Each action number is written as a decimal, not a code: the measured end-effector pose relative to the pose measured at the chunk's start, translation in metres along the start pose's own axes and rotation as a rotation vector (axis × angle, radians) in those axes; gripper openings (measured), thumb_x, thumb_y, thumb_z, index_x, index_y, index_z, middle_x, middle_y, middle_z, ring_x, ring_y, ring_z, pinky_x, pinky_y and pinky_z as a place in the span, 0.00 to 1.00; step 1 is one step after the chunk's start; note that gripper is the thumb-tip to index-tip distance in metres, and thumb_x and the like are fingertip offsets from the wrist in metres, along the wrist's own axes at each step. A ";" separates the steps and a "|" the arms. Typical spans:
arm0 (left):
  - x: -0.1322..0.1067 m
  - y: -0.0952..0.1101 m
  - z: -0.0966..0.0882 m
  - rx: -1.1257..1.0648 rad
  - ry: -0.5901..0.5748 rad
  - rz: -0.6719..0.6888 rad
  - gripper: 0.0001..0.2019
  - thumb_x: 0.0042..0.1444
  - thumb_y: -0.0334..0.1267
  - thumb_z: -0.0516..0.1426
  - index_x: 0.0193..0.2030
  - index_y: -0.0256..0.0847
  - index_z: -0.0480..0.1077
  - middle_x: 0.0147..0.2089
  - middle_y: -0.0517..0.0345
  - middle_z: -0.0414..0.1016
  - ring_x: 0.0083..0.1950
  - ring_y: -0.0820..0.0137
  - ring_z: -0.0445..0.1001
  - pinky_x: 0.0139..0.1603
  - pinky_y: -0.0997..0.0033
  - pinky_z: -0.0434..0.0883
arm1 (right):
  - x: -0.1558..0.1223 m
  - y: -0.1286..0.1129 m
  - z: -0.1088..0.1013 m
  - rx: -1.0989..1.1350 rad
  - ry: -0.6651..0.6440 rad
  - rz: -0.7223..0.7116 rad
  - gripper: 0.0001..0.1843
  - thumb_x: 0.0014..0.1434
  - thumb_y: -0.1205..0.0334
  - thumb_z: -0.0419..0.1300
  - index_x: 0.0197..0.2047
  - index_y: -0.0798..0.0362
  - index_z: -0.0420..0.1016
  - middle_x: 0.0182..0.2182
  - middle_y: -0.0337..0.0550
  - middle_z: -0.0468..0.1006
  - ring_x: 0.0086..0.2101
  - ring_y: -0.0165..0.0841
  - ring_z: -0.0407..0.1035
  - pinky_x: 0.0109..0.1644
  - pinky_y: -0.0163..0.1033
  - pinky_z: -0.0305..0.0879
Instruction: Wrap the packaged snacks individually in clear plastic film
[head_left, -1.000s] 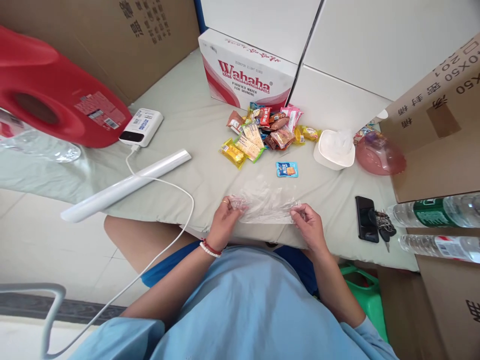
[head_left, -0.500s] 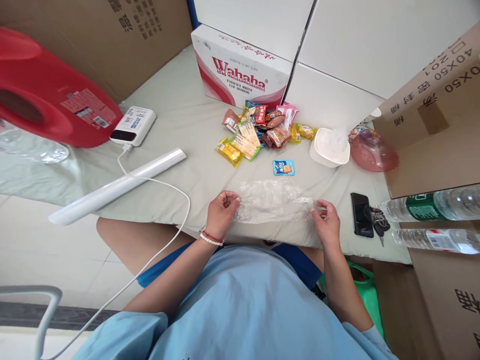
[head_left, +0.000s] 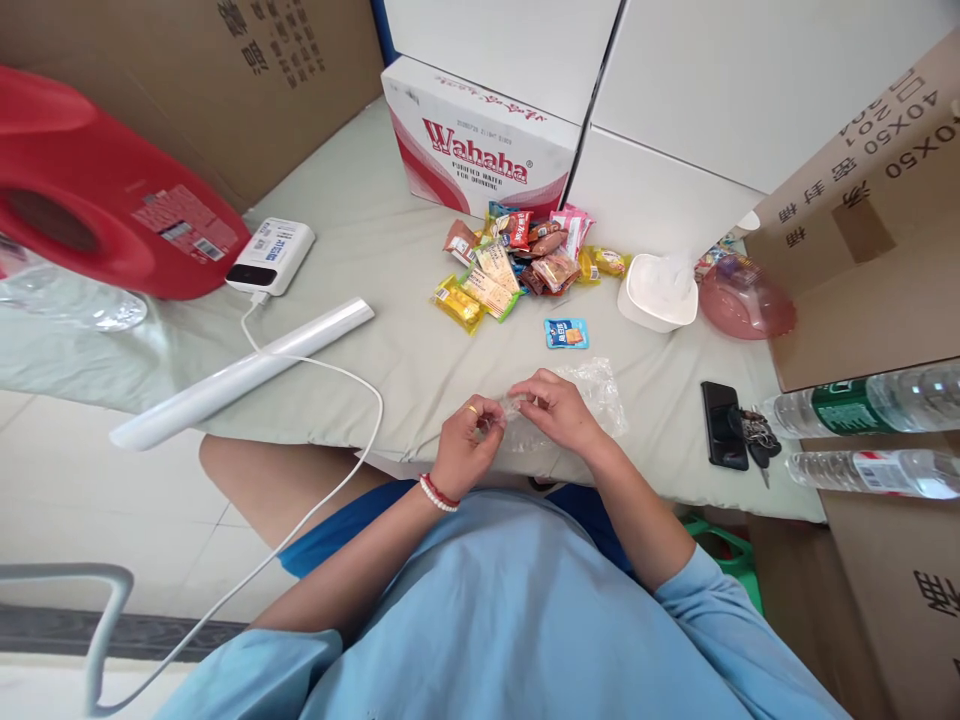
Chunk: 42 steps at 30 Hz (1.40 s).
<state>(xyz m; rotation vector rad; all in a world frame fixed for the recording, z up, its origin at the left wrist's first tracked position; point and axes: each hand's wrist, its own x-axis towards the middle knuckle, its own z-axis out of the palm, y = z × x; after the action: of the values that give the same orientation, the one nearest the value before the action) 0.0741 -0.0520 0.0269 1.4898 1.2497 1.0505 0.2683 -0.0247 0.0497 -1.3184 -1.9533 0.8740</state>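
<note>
Snack packets point(head_left: 517, 262) lie before the carton point(head_left: 480, 145), left of the tub point(head_left: 651, 312), and behind the film point(head_left: 606, 395).

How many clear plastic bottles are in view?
3: one bottle at the left, partly behind the red jug; a green-labelled bottle and a slimmer bottle at the right. Others may be hidden.

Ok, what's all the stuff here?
bag: one, clear, front
snacks: many, multicoloured, centre
Wahaha box: one, red-white, back
tub: one, white, right
bowl: one, pink, right
phone: one, black, right
keys: several, dark, right
bottles: three, clear, sides
jug: one, red, left
device: one, white, left
cable: one, white, left
tube: one, white, left
cartons: several, brown, sides
cabinet: one, white, back
stool: one, green, below
sheet: one, greenish, underneath
left hand, right hand: two, at bag
</note>
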 end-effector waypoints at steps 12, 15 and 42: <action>0.034 -0.015 -0.007 -0.027 0.265 -0.214 0.11 0.60 0.47 0.55 0.33 0.43 0.70 0.30 0.62 0.73 0.34 0.69 0.71 0.41 0.68 0.69 | -0.039 0.006 -0.002 -0.313 0.262 -0.234 0.14 0.71 0.66 0.56 0.48 0.46 0.84 0.37 0.46 0.76 0.37 0.34 0.72 0.40 0.38 0.69; 0.025 -0.026 -0.023 -0.032 0.331 -0.208 0.11 0.60 0.49 0.56 0.36 0.43 0.70 0.33 0.61 0.74 0.35 0.69 0.72 0.42 0.67 0.70 | -0.076 0.003 -0.016 -0.370 0.346 -0.205 0.13 0.70 0.66 0.58 0.49 0.46 0.83 0.37 0.46 0.77 0.36 0.34 0.72 0.38 0.39 0.70; 0.074 -0.034 -0.029 0.438 0.270 -0.232 0.11 0.65 0.43 0.52 0.40 0.40 0.72 0.29 0.59 0.72 0.33 0.66 0.72 0.41 0.65 0.68 | -0.046 0.055 -0.032 0.155 0.581 0.535 0.19 0.59 0.42 0.61 0.36 0.51 0.76 0.26 0.38 0.75 0.27 0.32 0.65 0.33 0.37 0.63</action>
<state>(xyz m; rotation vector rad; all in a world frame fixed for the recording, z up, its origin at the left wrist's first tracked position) 0.0480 0.0273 0.0054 1.5018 1.8901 0.8773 0.3369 -0.0466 0.0185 -1.7887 -1.0859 0.7420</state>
